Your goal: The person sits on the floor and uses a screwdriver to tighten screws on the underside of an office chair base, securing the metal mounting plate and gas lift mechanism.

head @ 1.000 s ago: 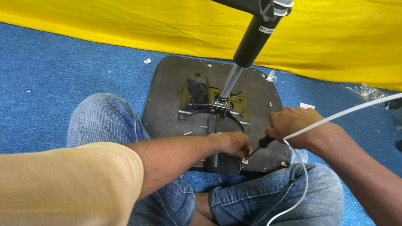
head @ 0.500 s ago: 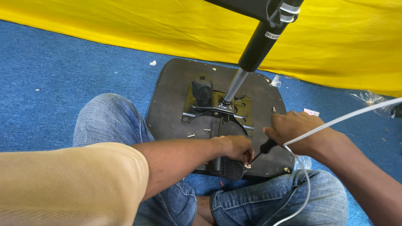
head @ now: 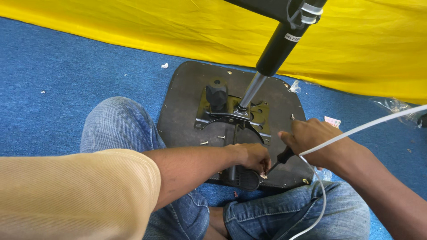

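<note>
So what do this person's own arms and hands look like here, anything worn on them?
Both hands are bare: no gloves, rings or watch show on the left hand or the right hand. The left arm has a short tan sleeve of ribbed fabric ending above the elbow, with the forearm uncovered. The right forearm is uncovered as far as the frame shows; its sleeve, if any, is out of view.

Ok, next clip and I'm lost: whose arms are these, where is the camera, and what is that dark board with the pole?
The camera sits on a person's head and looks down at their own lap and arms. They sit on blue carpet. Before them lies an upturned chair seat with a metal mechanism plate and a gas-lift column rising from it. The right hand holds a black-handled screwdriver; the left hand steadies things at its tip. Loose screws lie on the seat.
</note>
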